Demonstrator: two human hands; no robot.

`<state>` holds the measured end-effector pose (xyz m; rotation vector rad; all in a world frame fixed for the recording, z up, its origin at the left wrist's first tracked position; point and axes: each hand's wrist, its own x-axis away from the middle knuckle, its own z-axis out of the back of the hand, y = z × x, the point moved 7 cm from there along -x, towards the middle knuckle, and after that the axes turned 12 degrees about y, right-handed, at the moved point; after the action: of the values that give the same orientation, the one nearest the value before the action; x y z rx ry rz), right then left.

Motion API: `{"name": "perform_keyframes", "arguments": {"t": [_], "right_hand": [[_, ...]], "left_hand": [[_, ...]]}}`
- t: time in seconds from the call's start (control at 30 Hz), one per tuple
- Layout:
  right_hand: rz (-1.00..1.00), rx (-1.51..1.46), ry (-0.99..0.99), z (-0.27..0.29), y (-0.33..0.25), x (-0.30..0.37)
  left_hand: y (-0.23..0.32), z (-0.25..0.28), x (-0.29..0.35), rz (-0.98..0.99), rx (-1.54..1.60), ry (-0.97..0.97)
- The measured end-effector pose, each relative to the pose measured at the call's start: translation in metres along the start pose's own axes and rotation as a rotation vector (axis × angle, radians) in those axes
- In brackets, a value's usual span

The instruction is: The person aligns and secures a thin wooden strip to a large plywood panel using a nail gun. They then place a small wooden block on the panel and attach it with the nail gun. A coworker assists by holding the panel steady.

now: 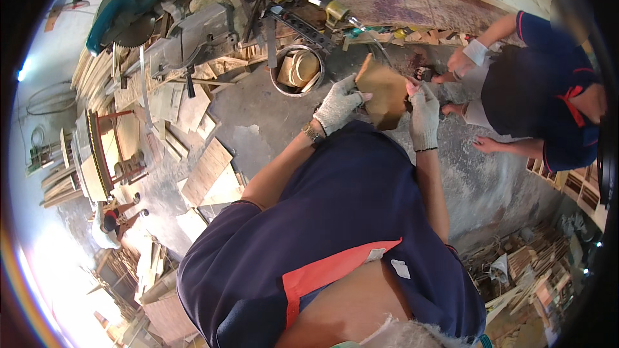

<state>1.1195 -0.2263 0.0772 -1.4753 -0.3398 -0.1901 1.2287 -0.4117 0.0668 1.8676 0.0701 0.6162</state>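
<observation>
A brown, paper-like sheet [385, 93] with uneven edges is stretched between my two hands, in front of my torso. My left hand [340, 104], in a whitish knitted glove with bare fingertips, closes on its left edge, the thumb lying against the face. On the opposite side my right hand [423, 116], gloved the same way, pinches the upper right edge between thumb and fingers. I cannot make out exactly what material the sheet is. A wristwatch [313, 133] sits on my left wrist.
A round bucket [276, 81] of wood offcuts stands ahead. Yellow-green power drills [332, 9] lie on the bench [400, 0] beyond. A teal saw [122, 3] and scattered boards [207, 171] are at left. Another person [535, 84] is close on the right; scrap wood [529, 277] lies lower right.
</observation>
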Motion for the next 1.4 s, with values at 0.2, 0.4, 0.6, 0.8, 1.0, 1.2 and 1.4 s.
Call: {"name": "perform_keyframes", "arguments": {"t": [0.2, 0.4, 0.6, 0.8, 1.0, 1.2, 1.4], "right_hand": [[-0.191, 0.032, -0.019, -0.022, 0.031, 0.018], [-0.252, 0.137, -0.061, -0.048, 0.044, 0.049], [-0.286, 0.170, -0.057, -0.062, 0.051, 0.071], [-0.261, 0.191, -0.026, -0.059, 0.049, 0.076], [-0.276, 0.178, 0.025, -0.045, 0.045, 0.071], [-0.282, 0.047, 0.129, -0.010, 0.048, 0.051], [-0.269, -0.060, 0.134, 0.036, 0.059, 0.012]], "left_hand": [[-0.083, 0.091, 0.008, 0.343, 0.361, 0.231], [-0.154, 0.163, 0.010, 0.353, 0.554, 0.350], [-0.217, 0.230, -0.020, 0.503, 0.870, 0.590], [-0.260, 0.284, -0.080, 0.700, 1.039, 0.457], [-0.306, 0.341, -0.048, 0.712, 0.415, 0.848], [-0.295, 0.309, 0.001, 0.547, -0.118, 0.734], [-0.223, 0.214, 0.012, 0.258, -0.508, 0.610]]}}
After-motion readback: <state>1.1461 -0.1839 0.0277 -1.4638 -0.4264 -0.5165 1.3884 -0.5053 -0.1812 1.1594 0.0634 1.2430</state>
